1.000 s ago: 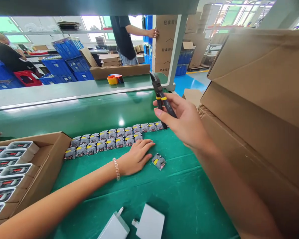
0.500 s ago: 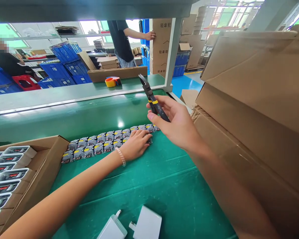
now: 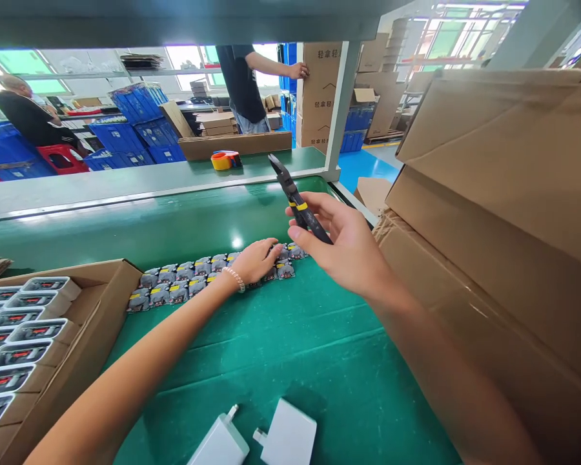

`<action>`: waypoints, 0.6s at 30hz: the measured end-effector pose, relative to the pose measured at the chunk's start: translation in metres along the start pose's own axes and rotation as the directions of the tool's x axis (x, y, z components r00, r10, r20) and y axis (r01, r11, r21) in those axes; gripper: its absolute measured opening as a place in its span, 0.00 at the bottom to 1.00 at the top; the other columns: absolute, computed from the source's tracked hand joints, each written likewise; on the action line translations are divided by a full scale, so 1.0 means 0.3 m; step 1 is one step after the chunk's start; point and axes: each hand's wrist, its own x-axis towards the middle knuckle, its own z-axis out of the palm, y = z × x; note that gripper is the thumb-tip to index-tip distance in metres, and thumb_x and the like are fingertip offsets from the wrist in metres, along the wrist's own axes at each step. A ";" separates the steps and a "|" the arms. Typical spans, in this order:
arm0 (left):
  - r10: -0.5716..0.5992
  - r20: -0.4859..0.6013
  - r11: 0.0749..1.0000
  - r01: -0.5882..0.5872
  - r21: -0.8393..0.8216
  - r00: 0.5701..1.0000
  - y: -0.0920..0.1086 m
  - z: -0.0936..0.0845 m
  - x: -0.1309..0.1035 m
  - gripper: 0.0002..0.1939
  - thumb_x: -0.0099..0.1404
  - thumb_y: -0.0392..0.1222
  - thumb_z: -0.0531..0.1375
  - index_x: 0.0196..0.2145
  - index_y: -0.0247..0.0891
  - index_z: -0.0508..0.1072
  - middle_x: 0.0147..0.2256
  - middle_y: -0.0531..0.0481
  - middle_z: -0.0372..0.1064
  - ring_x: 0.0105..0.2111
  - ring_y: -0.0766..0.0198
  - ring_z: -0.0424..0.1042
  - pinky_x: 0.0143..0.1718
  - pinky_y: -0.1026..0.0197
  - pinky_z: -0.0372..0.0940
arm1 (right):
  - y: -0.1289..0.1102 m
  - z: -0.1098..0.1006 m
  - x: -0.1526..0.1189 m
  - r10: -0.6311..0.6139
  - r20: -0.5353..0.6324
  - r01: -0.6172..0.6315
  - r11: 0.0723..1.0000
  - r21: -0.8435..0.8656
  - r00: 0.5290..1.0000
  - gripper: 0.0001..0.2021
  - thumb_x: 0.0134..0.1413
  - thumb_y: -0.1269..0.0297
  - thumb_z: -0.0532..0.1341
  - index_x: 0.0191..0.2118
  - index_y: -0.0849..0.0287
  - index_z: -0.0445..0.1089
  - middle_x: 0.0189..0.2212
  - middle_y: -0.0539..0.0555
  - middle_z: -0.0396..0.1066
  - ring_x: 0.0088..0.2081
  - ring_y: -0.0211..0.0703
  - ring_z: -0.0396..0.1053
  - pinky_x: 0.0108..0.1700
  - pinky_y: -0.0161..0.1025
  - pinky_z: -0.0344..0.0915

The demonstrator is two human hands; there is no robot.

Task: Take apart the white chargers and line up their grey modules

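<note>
My right hand holds black pliers with yellow bands, their jaws pointing up and to the left above the green surface. Palm down, my left hand rests on the rows of small grey parts with yellow marks, towards their right end. Its fingers are partly bent, and whether they grip a part cannot be made out. Two white plug-shaped housings, one at the bottom centre and one just right of it, lie on the green surface nearer to me.
At left stands a cardboard box of white housings. Large cardboard boxes rise at right. A tape roll sits on the ledge behind. Two people are beyond it, one touching a tall carton.
My left hand has moved left and slightly up along the rows, uncovering parts at their right end. My right hand still holds the pliers. The view has shifted slightly.
</note>
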 end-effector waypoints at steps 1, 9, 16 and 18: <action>-0.017 -0.011 1.000 0.017 -0.002 1.000 0.001 0.003 0.001 0.28 0.71 0.53 0.34 0.41 0.36 0.68 0.39 0.42 0.71 0.40 0.55 0.70 0.42 0.53 0.62 | 0.002 0.000 0.001 -0.005 -0.002 0.005 1.000 -0.004 1.000 0.17 0.52 0.65 0.64 0.49 0.55 0.67 0.47 0.53 0.69 0.49 0.47 0.67 0.46 0.45 0.71; 0.012 0.022 1.000 -0.011 -0.012 1.000 -0.006 -0.019 -0.012 0.26 0.71 0.54 0.36 0.44 0.37 0.68 0.41 0.44 0.72 0.41 0.55 0.71 0.43 0.54 0.62 | 0.005 -0.003 0.005 -0.018 -0.003 0.018 1.000 -0.008 1.000 0.17 0.52 0.68 0.63 0.49 0.55 0.67 0.47 0.53 0.69 0.49 0.46 0.68 0.48 0.45 0.70; 0.165 0.084 0.986 -0.163 -0.028 0.983 0.038 -0.011 -0.004 0.40 0.54 0.65 0.59 0.57 0.37 0.59 0.53 0.40 0.64 0.52 0.50 0.64 0.53 0.50 0.59 | 0.012 0.007 0.004 0.009 0.007 -0.009 1.000 0.013 1.000 0.18 0.51 0.69 0.63 0.50 0.56 0.67 0.47 0.53 0.69 0.48 0.47 0.68 0.47 0.44 0.71; 0.176 0.100 0.984 -0.176 -0.014 0.979 0.038 -0.003 -0.003 0.41 0.54 0.64 0.60 0.58 0.38 0.59 0.54 0.39 0.63 0.52 0.49 0.64 0.54 0.49 0.59 | 0.013 0.008 0.003 0.006 0.012 -0.006 1.000 0.009 1.000 0.18 0.52 0.69 0.63 0.50 0.56 0.66 0.47 0.54 0.69 0.48 0.47 0.68 0.48 0.45 0.71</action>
